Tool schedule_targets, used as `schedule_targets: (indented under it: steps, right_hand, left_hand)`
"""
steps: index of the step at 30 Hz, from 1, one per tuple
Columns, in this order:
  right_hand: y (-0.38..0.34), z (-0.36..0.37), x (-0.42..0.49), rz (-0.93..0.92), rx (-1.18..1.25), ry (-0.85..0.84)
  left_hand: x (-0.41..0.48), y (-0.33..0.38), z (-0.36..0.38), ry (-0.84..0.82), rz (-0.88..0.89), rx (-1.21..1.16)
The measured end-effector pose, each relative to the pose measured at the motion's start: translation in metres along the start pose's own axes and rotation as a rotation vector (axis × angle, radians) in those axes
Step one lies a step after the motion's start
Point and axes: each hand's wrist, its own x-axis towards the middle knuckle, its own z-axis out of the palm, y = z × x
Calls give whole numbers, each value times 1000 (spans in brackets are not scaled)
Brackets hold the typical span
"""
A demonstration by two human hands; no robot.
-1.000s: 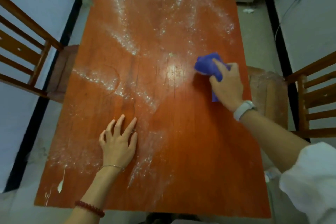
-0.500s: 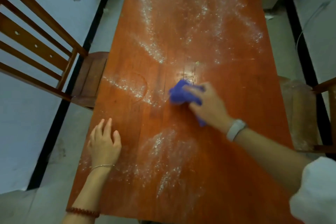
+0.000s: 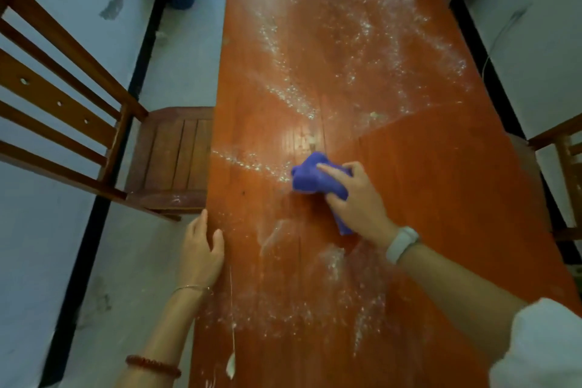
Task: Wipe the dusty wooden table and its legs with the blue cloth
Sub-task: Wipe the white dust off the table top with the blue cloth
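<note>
while a wooden chair (image 3: pixel 170 154) sits just left of the dusty wooden table (image 3: pixel 441 198), my left hand (image 3: pixel 201 252) rests on its left edge, fingers loose, holding nothing. white dust (image 3: pixel 283 94) streaks the middle, far and near parts of the top. near mid-table my right hand (image 3: pixel 356 198) grips the bunched blue cloth (image 3: pixel 310 178), pressing it on the wood. white wristband (image 3: pixel 402 244) on that wrist.

Plain dining room, long wooden table (image 3: pixel 409 186), slatted wooden chairs (image 3: pixel 170 154), white walls (image 3: pixel 63 9)
</note>
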Motion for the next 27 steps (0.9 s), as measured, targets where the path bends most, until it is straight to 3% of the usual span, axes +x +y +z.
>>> schedule_targets:
  steps: [2,4,6,7,8,10,12,14,17,19,22,23,25,27]
  right_hand:
    - [19,-25,36,217,-82,233]
    - [36,-44,63,472,-153,362]
    - [42,-41,77,696,-201,337]
    - [38,-32,80,717,-281,297]
    - [29,-19,80,664,-367,255]
    - [-1,15,71,383,-418,142]
    - [-37,51,49,62,-331,-73]
    - [-59,65,31,-111,-184,-193]
    - [-51,50,64,-78,-74,4]
    - [-34,32,104,101,-133,172]
    - [-30,30,134,457,-254,172]
    - [-36,40,131,450,-341,137]
    - [-53,66,113,221,-402,41]
    - [-70,84,88,-58,-247,-153]
  left_hand:
    - [9,2,-3,-44,31,5]
    - [15,2,-4,-53,58,5]
    - [15,-2,-5,-57,93,-24]
    - [15,-5,-6,-65,108,-46]
    - [15,-8,-7,-77,121,-65]
    - [18,-13,-9,-98,141,-86]
    - [20,-16,-11,-108,143,-127]
    - [22,-19,-13,-114,148,-164]
    - [25,-23,-14,-125,150,-155]
    - [25,-26,-12,-131,165,-143]
    - [26,-27,-10,-123,172,-150]
    - [26,-27,-10,-118,173,-157]
    - [26,-27,-10,-118,176,-173]
    - [27,-27,-11,-112,169,-187]
